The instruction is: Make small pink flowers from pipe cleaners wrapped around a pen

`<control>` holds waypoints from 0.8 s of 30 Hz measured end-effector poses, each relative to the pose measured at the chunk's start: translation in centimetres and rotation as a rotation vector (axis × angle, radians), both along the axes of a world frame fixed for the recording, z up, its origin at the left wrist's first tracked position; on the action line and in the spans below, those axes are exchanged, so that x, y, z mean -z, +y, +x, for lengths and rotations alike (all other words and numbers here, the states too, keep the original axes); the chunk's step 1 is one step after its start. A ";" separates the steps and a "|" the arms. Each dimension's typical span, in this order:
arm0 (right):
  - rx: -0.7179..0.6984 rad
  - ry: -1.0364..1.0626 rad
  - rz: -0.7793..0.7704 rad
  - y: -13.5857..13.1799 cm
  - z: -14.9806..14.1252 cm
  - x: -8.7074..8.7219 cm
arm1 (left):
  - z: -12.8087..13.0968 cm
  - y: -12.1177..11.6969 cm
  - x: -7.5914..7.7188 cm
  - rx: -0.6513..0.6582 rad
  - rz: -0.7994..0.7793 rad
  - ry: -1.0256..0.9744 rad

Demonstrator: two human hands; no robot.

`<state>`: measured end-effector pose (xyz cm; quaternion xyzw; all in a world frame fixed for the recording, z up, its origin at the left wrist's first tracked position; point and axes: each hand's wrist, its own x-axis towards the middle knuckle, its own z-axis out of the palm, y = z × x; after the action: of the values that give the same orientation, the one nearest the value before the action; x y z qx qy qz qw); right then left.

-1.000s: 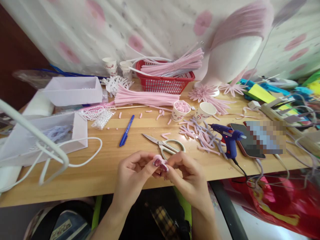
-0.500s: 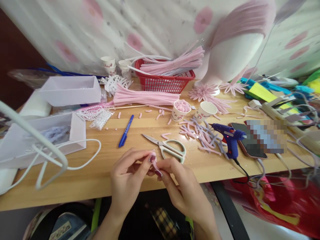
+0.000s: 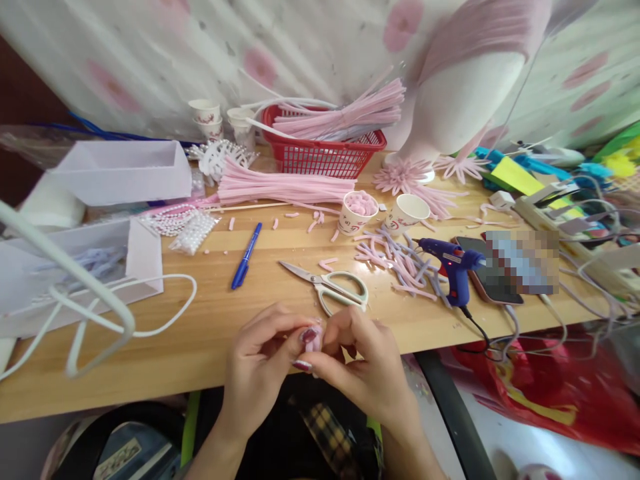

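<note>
At the near edge of the table [image 3: 200,347], the left hand [image 3: 265,373] and the right hand [image 3: 363,367] are meeting over a small pink fuzzy piece [image 3: 313,341]. The left hand is pinching the piece between thumb and forefinger; the right hand is curling its fingers close against the other side, its thumb reaching across beneath the piece, though how firmly it is gripping is hard to tell. Just beyond the hands, a pair of scissors [image 3: 325,283] is lying with its blades pointing away to the left, and a blue pen [image 3: 247,257] is resting farther left. Short pink and lilac pieces [image 3: 400,263] are lying in a loose pile to the right of the scissors, with a blue glue gun [image 3: 453,267] standing beside them and showing a small red light. Behind the pile, one paper cup [image 3: 350,223] is holding pink curled pieces [image 3: 361,203], while another paper cup [image 3: 407,215] is standing just to its right. A bundle of pink stems [image 3: 285,189] is lying farther back, in front of a red basket [image 3: 325,159] that is carrying more pink stems [image 3: 345,117]. On the left, a white open box [image 3: 145,257] is holding pale bluish pieces [image 3: 95,260], and a bag of white beads [image 3: 194,233] is resting beside it.
</note>
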<state>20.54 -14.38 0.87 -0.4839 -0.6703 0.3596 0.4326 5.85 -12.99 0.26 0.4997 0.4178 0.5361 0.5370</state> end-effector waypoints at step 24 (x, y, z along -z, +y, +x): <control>-0.199 0.660 -0.380 1.3 -0.5 1.2 | -0.1 0.7 1.3 0.434 -0.331 -0.415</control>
<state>20.04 -13.10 -0.35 -0.3463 -0.4604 0.6538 0.4905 5.77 -12.32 -1.03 0.3632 0.2648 0.4243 0.7861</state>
